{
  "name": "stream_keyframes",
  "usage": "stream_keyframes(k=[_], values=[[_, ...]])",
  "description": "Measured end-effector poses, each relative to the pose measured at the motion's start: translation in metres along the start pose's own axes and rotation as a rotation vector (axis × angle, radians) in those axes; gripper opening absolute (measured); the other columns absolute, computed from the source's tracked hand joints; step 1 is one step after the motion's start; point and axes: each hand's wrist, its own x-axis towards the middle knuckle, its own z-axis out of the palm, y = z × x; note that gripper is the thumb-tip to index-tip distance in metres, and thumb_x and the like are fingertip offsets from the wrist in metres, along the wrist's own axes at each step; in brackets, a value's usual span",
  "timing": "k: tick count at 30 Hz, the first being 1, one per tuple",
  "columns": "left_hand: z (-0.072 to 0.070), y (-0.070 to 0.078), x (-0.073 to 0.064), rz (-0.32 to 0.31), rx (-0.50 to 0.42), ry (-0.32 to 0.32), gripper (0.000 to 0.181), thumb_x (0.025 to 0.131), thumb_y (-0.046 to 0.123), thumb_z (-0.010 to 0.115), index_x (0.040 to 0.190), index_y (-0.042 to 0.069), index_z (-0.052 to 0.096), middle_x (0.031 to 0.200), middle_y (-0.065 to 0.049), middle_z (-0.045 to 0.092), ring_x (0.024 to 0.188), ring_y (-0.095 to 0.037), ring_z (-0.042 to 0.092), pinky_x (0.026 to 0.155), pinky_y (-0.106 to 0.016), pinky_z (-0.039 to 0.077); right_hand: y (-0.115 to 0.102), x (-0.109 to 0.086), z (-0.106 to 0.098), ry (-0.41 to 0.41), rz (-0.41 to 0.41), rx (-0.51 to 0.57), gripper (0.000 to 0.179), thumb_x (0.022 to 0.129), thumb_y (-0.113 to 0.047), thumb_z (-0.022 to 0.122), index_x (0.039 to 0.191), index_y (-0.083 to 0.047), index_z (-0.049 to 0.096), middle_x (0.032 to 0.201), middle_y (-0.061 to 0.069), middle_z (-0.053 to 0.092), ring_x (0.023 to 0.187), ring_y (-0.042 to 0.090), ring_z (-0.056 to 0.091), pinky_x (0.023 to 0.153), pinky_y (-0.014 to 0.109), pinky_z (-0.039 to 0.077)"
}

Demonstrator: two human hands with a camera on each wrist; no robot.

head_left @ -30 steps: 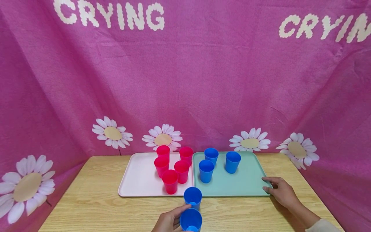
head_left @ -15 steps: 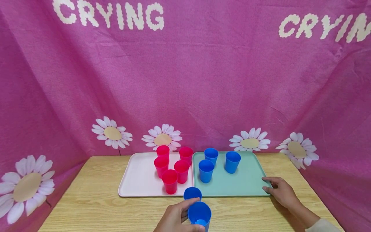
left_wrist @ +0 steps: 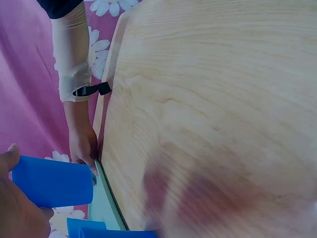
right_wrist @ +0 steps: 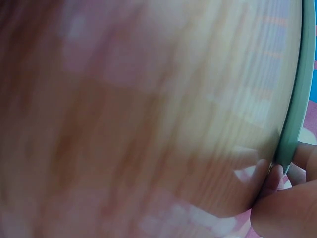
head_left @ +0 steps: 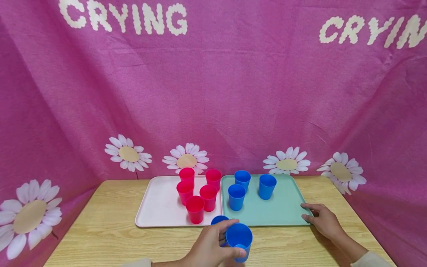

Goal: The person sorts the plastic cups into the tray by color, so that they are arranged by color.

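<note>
My left hand (head_left: 208, 243) grips a blue cup (head_left: 241, 243) above the front of the table, its mouth facing up in the head view. The left wrist view shows the same blue cup (left_wrist: 53, 181) between thumb and fingers. Partly hidden behind that hand, another blue cup (head_left: 218, 219) stands near the trays' front edge. At the right end of the green tray (head_left: 280, 211), my right hand (head_left: 325, 221) pinches the rim. Seen close in the right wrist view, the fingers of that hand (right_wrist: 285, 208) lie about the green tray's edge (right_wrist: 294, 109).
Three blue cups stand on the green tray, one of them a front-left blue cup (head_left: 236, 198). Beside it, a pale pink tray (head_left: 156, 207) bears several red cups (head_left: 195, 211). A pink cloth (head_left: 213, 92) with printed daisies hangs behind the wooden table (head_left: 110, 237).
My left hand has lifted the blue cup it holds and carried it to the right and forward, past the other blue cup. The right hand stays at the green tray's edge.
</note>
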Motion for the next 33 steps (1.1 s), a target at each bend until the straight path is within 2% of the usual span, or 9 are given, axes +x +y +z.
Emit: stream_keyframes(k=[10, 15, 22, 27, 33], values=[[0.009, 0.013, 0.019, 0.052, -0.011, -0.009, 0.071, 0.081, 0.016, 0.089, 0.145, 0.01, 0.058, 0.132, -0.005, 0.068, 0.124, -0.036, 0.064, 0.093, -0.05, 0.059, 0.0, 0.0, 0.001, 0.003, -0.003, -0.003, 0.044, 0.092, -0.012, 0.077, 0.132, 0.005, 0.066, 0.127, 0.035, 0.058, 0.117, 0.051, 0.058, 0.099, 0.065, 0.047], [0.017, 0.017, 0.029, 0.085, 0.031, 0.016, 0.072, 0.08, 0.02, 0.09, 0.145, 0.011, 0.059, 0.137, -0.006, 0.066, 0.127, -0.037, 0.063, 0.093, -0.05, 0.059, 0.001, -0.001, 0.001, 0.016, -0.024, -0.004, 0.043, 0.091, -0.012, 0.077, 0.129, 0.005, 0.067, 0.124, 0.034, 0.06, 0.116, 0.051, 0.058, 0.097, 0.065, 0.048], [0.029, 0.025, 0.045, 0.053, 0.085, 0.052, 0.072, 0.079, 0.023, 0.09, 0.144, 0.015, 0.06, 0.136, -0.003, 0.067, 0.126, -0.033, 0.064, 0.087, -0.05, 0.062, 0.002, -0.001, 0.001, 0.021, -0.036, -0.001, 0.042, 0.091, -0.011, 0.078, 0.128, 0.005, 0.068, 0.123, 0.034, 0.061, 0.115, 0.051, 0.058, 0.097, 0.065, 0.047], [0.037, 0.027, 0.057, 0.057, 0.095, 0.074, 0.072, 0.08, 0.022, 0.089, 0.145, 0.016, 0.059, 0.139, -0.002, 0.065, 0.131, -0.032, 0.06, 0.091, -0.049, 0.06, 0.003, 0.0, 0.001, 0.018, -0.037, -0.009, 0.042, 0.091, -0.012, 0.077, 0.128, 0.005, 0.068, 0.122, 0.033, 0.061, 0.116, 0.051, 0.058, 0.097, 0.065, 0.047], [0.049, 0.028, 0.071, 0.06, 0.111, 0.142, 0.069, 0.082, 0.023, 0.088, 0.145, 0.014, 0.059, 0.138, -0.002, 0.065, 0.132, -0.03, 0.058, 0.097, -0.048, 0.058, 0.005, 0.0, 0.003, 0.038, -0.057, -0.027, 0.04, 0.09, -0.011, 0.078, 0.126, 0.004, 0.07, 0.119, 0.03, 0.064, 0.11, 0.046, 0.061, 0.093, 0.062, 0.049]])
